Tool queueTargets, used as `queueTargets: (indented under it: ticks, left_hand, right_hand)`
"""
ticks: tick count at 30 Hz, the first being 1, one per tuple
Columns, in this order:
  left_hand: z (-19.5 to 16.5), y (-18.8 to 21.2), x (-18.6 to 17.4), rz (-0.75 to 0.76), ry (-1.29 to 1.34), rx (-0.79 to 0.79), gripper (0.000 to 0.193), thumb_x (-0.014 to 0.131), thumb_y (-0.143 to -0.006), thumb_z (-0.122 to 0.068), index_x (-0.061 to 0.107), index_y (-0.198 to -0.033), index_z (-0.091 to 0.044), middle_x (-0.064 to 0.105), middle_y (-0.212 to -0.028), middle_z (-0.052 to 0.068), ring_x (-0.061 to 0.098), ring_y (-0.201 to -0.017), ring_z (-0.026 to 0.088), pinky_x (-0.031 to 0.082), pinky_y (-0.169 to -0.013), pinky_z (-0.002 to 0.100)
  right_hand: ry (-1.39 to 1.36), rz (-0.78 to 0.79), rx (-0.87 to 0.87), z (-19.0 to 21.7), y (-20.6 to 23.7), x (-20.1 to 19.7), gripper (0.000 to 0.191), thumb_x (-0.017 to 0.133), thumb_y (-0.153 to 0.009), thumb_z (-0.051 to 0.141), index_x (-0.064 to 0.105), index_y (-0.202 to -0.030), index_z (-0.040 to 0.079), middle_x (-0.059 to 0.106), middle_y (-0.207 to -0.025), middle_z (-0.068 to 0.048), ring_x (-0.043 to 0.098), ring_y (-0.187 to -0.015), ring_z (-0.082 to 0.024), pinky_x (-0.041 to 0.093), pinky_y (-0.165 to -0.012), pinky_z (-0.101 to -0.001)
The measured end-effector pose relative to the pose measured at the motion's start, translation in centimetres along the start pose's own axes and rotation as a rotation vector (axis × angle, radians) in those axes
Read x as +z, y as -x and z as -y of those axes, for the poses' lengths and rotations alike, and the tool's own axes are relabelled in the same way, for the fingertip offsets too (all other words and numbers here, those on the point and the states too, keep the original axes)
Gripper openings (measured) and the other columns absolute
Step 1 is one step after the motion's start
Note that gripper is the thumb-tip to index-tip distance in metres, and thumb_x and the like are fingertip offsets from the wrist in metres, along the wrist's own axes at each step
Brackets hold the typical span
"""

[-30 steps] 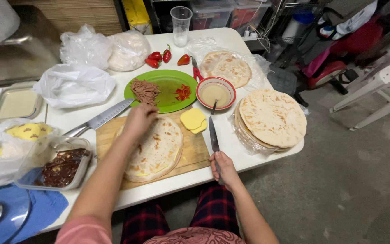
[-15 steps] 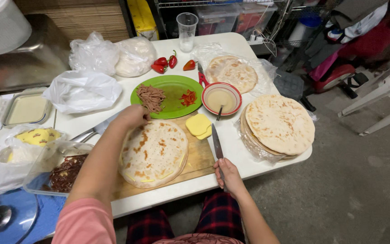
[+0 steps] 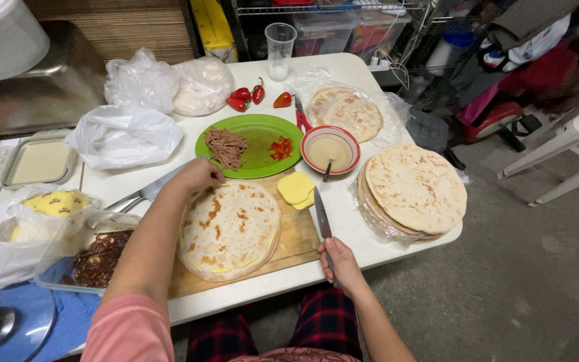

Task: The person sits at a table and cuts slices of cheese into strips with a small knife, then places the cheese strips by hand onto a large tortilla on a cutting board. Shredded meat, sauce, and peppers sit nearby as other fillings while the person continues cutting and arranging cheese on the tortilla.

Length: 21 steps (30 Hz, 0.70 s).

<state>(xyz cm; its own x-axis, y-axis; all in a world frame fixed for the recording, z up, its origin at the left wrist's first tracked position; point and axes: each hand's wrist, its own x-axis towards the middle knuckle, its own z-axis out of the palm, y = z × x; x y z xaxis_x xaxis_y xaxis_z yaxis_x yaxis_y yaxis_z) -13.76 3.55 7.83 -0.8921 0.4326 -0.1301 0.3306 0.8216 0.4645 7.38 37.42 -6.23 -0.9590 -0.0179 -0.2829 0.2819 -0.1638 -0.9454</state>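
A folded flatbread [image 3: 230,230] with yellow cheese showing at its edge lies on a wooden cutting board [image 3: 295,236]. My left hand [image 3: 198,177] rests at the bread's far left edge, fingers curled, close to a green plate [image 3: 256,143] holding shredded meat and red pepper pieces. My right hand [image 3: 340,265] grips the handle of a small knife [image 3: 322,222] at the table's front edge, blade pointing away along the board's right side. Yellow cheese slices [image 3: 296,188] sit on the board's far right corner.
A stack of flatbreads [image 3: 413,191] lies at the right; another flatbread [image 3: 344,112] is on plastic behind a red-rimmed sauce bowl [image 3: 330,150]. Red peppers [image 3: 248,95], a plastic cup [image 3: 279,50], white bags [image 3: 124,136], a large knife [image 3: 141,194], and a container of dark food [image 3: 98,258] surround the board.
The view shifted slightly and came closer. My left hand slid from the top of the flatbread to its far left edge. My right hand stays on the knife.
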Motion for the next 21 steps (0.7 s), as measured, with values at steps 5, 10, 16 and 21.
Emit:
queueTargets:
  ticks: [5, 10, 16, 21]
  left_hand:
    - [0.2, -0.1, 0.3, -0.025, -0.016, -0.011, 0.022, 0.086, -0.074, -0.013, 0.084, -0.095, -0.014, 0.079, -0.093, 0.009, 0.074, -0.082, 0.025, 0.058, -0.079, 0.037]
    - [0.2, 0.2, 0.6, -0.060, -0.096, 0.007, 0.020, 0.084, -0.076, -0.017, 0.083, -0.096, -0.015, 0.079, -0.096, 0.010, 0.073, -0.086, 0.027, 0.058, -0.082, 0.038]
    - [-0.7, 0.7, 1.6, -0.042, -0.328, -0.028, 0.018, 0.073, -0.083, -0.018, 0.083, -0.098, -0.020, 0.076, -0.101, 0.011, 0.071, -0.093, 0.032, 0.059, -0.085, 0.044]
    - [-0.7, 0.9, 2.6, -0.160, -0.351, -0.016, 0.015, 0.068, -0.084, -0.015, 0.080, -0.089, -0.009, 0.074, -0.101, 0.016, 0.071, -0.094, 0.035, 0.058, -0.083, 0.047]
  right_hand:
    - [-0.002, 0.002, -0.005, -0.1, -0.1, 0.0, 0.034, 0.044, -0.108, 0.035, 0.056, -0.096, 0.005, 0.051, -0.062, -0.002, 0.043, -0.044, -0.010, 0.038, -0.038, -0.0258]
    - [0.000, 0.004, -0.003, -0.2, -0.1, -0.1, 0.034, 0.044, -0.107, 0.035, 0.056, -0.096, 0.005, 0.051, -0.062, -0.002, 0.043, -0.043, -0.010, 0.038, -0.038, -0.0259]
    - [-0.002, -0.003, -0.011, -0.3, -0.1, 0.0, 0.034, 0.044, -0.108, 0.034, 0.056, -0.096, 0.005, 0.050, -0.061, -0.002, 0.042, -0.043, -0.010, 0.038, -0.038, -0.0258]
    - [-0.009, -0.014, -0.010, -0.4, 0.0, 0.1, 0.034, 0.045, -0.108, 0.034, 0.056, -0.096, 0.005, 0.051, -0.061, -0.002, 0.042, -0.043, -0.010, 0.038, -0.037, -0.0261]
